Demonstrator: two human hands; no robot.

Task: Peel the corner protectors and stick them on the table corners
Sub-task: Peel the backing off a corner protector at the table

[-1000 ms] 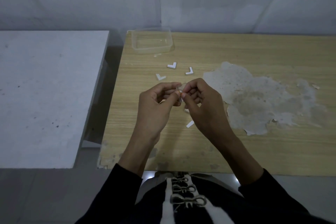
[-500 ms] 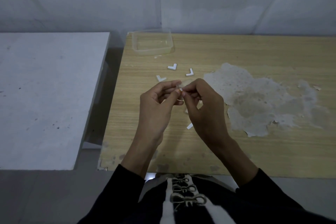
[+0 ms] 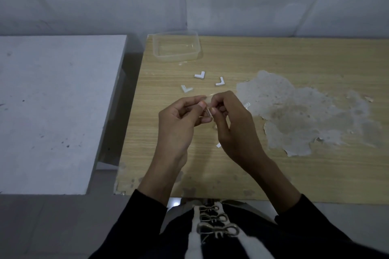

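Peeling step: left hand (image 3: 179, 119) and right hand (image 3: 233, 124) fingers pinch one corner protector (image 3: 208, 111) above table (image 3: 273, 174); three protectors (image 3: 200, 75) lie beyond. Next likely: strip backing, press onto corner

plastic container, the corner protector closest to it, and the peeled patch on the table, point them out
plastic container (image 3: 179, 57): head view, its front wall.
corner protector (image 3: 201, 77): head view, the bend of the L.
peeled patch (image 3: 294, 111): head view, its middle.
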